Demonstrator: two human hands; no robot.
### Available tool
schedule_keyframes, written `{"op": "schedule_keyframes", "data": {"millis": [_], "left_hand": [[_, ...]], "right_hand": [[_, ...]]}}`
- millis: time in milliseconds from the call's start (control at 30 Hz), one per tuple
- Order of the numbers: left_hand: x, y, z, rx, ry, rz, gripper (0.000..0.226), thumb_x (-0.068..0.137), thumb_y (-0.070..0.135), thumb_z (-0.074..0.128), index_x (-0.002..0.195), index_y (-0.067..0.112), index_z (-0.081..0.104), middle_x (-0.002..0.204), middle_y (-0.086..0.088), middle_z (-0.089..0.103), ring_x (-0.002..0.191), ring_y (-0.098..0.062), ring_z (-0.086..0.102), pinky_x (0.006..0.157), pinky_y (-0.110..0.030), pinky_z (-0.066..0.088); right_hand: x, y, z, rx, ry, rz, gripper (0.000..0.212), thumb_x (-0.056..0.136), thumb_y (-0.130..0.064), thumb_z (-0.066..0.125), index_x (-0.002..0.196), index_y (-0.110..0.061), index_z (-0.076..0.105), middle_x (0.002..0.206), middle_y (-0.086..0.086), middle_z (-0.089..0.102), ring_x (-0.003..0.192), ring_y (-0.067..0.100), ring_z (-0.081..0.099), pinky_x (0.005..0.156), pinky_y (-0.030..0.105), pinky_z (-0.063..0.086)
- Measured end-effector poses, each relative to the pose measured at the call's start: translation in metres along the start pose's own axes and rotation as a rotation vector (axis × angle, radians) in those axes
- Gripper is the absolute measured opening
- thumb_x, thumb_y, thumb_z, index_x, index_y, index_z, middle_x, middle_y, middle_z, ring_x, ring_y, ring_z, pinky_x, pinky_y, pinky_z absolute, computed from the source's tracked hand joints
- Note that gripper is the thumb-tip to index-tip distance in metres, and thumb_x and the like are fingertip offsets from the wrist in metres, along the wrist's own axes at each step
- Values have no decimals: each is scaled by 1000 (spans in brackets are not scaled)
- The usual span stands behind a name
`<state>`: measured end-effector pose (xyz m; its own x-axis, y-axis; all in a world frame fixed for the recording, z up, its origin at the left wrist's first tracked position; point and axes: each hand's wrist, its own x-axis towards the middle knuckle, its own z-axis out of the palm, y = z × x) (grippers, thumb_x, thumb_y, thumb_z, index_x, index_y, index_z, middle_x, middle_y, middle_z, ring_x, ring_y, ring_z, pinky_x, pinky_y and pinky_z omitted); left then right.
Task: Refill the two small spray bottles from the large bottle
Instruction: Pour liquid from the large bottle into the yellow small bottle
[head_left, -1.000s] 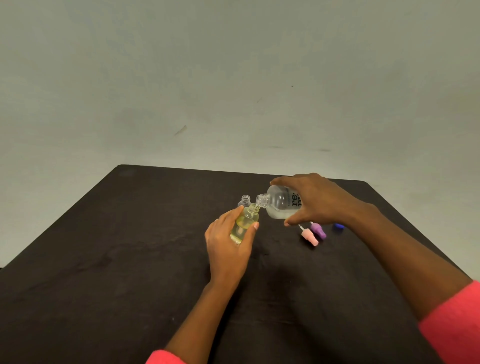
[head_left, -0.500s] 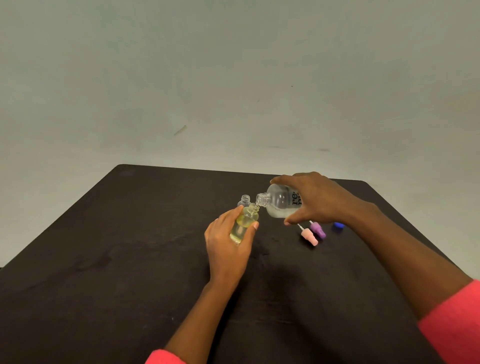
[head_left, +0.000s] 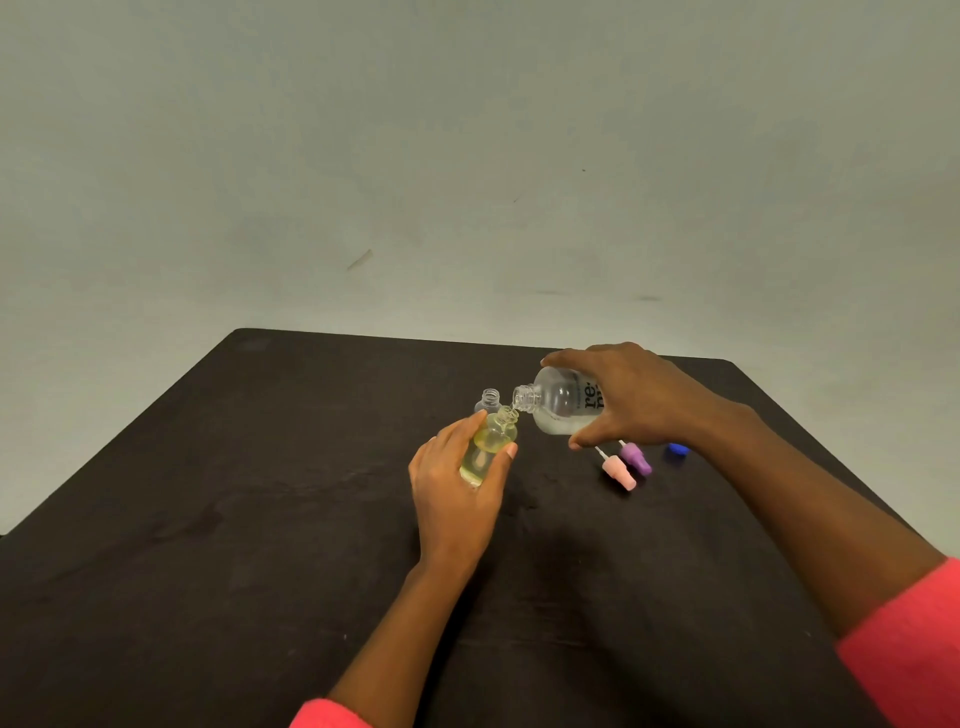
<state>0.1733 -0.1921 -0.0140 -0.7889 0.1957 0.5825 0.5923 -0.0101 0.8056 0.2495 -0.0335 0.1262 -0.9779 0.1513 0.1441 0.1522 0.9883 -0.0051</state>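
Nearest the camera: two pink sleeves (head_left: 904, 654) at the bottom edge, bare forearms reaching forward over a dark, matte table (head_left: 208, 571). The top is scuffed and faintly smeared, with rounded far corners.

Mid-table: left hand (head_left: 457, 488) wraps a small spray bottle (head_left: 488, 441), thumb on the right side, fingers on the left. The bottle is uncapped, tilted slightly right, and shows pale yellow liquid. I cannot tell whether its base touches the table.

Right hand (head_left: 628, 400) grips the large bottle (head_left: 558, 402) from above, off the table and tipped nearly horizontal, open neck pointing left. Its mouth is just above and touching or almost touching the small bottle's mouth. Clear liquid pools along its lower side; dark lettering is partly hidden by the fingers.

Just behind the held bottle stands a second small bottle (head_left: 488, 402), clear, uncapped, upright.

Right of the pour, under the right wrist: pink spray top (head_left: 618, 470) and purple spray top (head_left: 636, 457) lie side by side on the table, tubes pointing away. A blue cap (head_left: 677, 451) sits a bit further right.

Beyond the table's far edge: plain pale grey-green wall (head_left: 467, 156) with a few small scuffs and marks.
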Motion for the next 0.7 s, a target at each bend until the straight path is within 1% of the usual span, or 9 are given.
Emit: {"op": "schedule_keyframes", "data": {"millis": [133,267,400,700], "left_hand": [[-1,0,0,-2,3,4,45,78,44,63,115,19,66,108,8,67,101,-8,63,89,-50,50],[0,0,0,3,-2,3,45,78,45,63,115,20,66,108,8,67,101,-8,63,89,-50,50],[0,0,0,5,-7,-1,45,78,45,63,115,20,66,108,8,67,101,-9,63,88,-50,50],[-1,0,0,-1,0,6,44,78,44,64,115,20,66,108,8,68,101,-8,63,88,-51,50]], "right_hand": [[0,0,-1,3,0,1,85,63,-44,80,136,-33,39,121,-6,58,103,13,52,80,31,47],[-1,1,0,-2,-3,1,85,63,-44,80,136,-33,38,122,-6,57,104,14,52,77,29,44],[0,1,-1,1,-6,4,84,62,-44,80,135,-33,39,119,-5,59,102,14,53,79,32,47],[2,2,0,4,-2,3,86,61,-45,81,135,-34,39,117,-5,59,98,14,53,77,32,47]]}}
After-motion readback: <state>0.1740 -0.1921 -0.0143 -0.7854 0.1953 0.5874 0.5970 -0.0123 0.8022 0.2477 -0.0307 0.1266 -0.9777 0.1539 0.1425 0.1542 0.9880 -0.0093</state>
